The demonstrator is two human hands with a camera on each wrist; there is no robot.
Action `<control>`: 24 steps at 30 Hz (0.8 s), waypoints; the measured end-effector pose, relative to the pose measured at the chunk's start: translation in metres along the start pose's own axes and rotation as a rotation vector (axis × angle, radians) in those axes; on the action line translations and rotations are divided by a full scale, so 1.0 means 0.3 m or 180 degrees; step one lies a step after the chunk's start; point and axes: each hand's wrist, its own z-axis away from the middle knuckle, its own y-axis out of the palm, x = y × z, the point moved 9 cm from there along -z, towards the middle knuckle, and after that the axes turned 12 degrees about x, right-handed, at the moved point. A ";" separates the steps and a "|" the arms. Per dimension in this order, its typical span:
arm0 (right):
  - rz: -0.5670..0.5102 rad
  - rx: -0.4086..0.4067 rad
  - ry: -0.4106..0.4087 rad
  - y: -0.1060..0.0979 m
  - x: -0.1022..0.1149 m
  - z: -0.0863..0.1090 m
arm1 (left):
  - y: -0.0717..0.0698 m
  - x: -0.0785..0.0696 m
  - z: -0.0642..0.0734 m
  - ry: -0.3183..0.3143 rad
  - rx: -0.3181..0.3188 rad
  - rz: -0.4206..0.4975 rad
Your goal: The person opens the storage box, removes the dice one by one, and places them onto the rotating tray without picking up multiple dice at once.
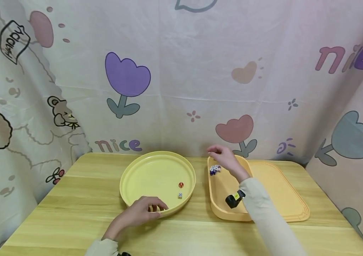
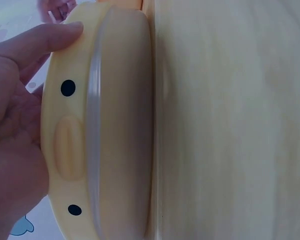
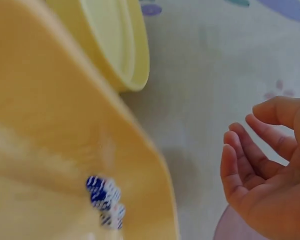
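Note:
My left hand (image 1: 144,212) grips the near rim of a round yellow tray (image 1: 149,156). In the left wrist view its thumb (image 2: 65,36) lies against the outer wall, with the fingers behind the rim. Towards the right inside the tray lie a red die (image 1: 181,185) and a white die (image 1: 180,196). My right hand (image 1: 224,158) hovers over the far end of an orange rectangular box (image 1: 226,188), fingers loosely bent and nothing between them. Below it, several blue and white dice (image 3: 105,197) sit bunched in the box's far left corner.
An orange lid-like tray (image 1: 278,188) lies flat to the right of the box. Behind the wooden table (image 1: 85,188) hangs a patterned curtain (image 1: 184,71), close along the back edge. A strip of tabletop separates the round tray from the box.

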 end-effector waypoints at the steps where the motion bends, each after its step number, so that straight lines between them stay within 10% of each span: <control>1: -0.0002 -0.0024 0.0011 -0.007 -0.015 -0.002 | 0.001 0.001 0.000 -0.0007 0.0000 0.0002; 24: 0.0031 0.0015 0.0324 -0.003 -0.273 -0.027 | 0.007 0.010 0.000 -0.0065 0.0002 -0.0047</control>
